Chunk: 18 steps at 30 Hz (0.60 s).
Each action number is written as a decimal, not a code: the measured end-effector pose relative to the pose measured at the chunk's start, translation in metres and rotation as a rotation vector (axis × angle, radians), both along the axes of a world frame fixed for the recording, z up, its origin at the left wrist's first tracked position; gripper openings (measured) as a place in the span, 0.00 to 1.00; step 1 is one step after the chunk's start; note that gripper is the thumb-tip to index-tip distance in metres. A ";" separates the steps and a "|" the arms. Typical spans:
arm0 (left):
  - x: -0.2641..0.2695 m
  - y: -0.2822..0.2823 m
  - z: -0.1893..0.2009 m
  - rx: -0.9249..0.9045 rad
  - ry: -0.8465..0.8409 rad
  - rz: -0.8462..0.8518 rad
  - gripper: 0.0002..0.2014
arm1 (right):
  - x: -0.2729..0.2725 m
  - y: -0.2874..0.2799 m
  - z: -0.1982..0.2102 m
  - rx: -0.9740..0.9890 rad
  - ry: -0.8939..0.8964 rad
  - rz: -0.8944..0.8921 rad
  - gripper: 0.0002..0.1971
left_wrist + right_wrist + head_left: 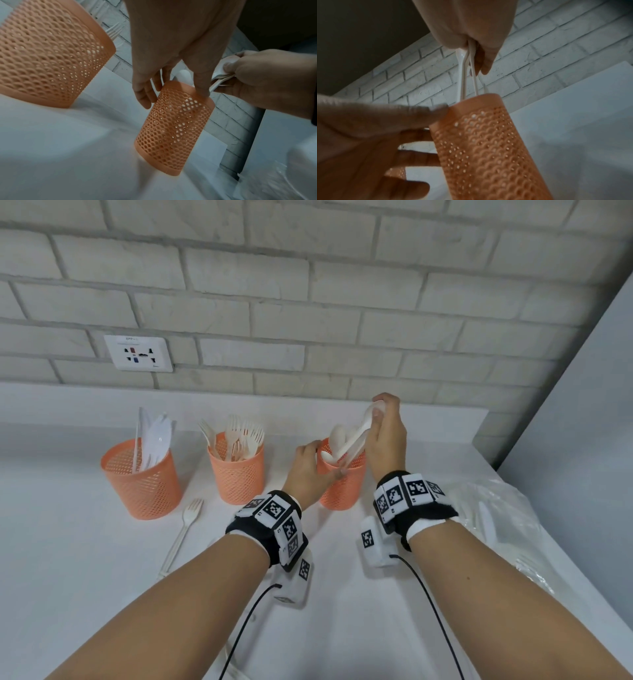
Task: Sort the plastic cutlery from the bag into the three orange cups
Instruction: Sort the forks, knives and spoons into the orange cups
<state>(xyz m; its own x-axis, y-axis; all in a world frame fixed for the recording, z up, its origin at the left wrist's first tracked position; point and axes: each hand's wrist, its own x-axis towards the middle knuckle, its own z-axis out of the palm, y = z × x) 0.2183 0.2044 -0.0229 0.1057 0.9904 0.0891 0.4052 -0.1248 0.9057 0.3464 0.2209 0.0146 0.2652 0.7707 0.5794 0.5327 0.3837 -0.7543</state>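
Over on the right of the white bench (pixel 68 542), the right hand (pixel 387 440) has its fingers (pixel 485 59) closed round a bunch of white spoons (pixel 356 440), handles dipping into the right orange cup (pixel 342 484). The left hand (pixel 308 470) steadies that cup, thumb and fingers (pixel 145 94) curved against its rim and mesh wall. The middle cup (pixel 238 474) holds forks, the left cup (pixel 144 481) knives. One loose fork (pixel 183 529) lies on the bench before them. The clear plastic bag (pixel 496 518) sits crumpled at the far right, behind the right wrist.
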 end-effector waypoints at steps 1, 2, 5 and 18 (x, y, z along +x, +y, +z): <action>0.000 0.000 0.000 0.003 0.007 -0.005 0.36 | 0.001 0.000 0.002 0.000 -0.025 -0.006 0.12; 0.000 0.000 0.001 0.003 0.015 -0.010 0.36 | 0.002 -0.001 0.005 0.006 -0.050 -0.014 0.13; 0.001 0.000 0.002 0.007 0.046 -0.018 0.35 | 0.001 -0.004 0.011 0.059 -0.128 -0.020 0.18; -0.018 -0.020 0.028 0.052 0.172 -0.055 0.28 | -0.016 -0.022 0.013 -0.280 -0.548 -0.008 0.25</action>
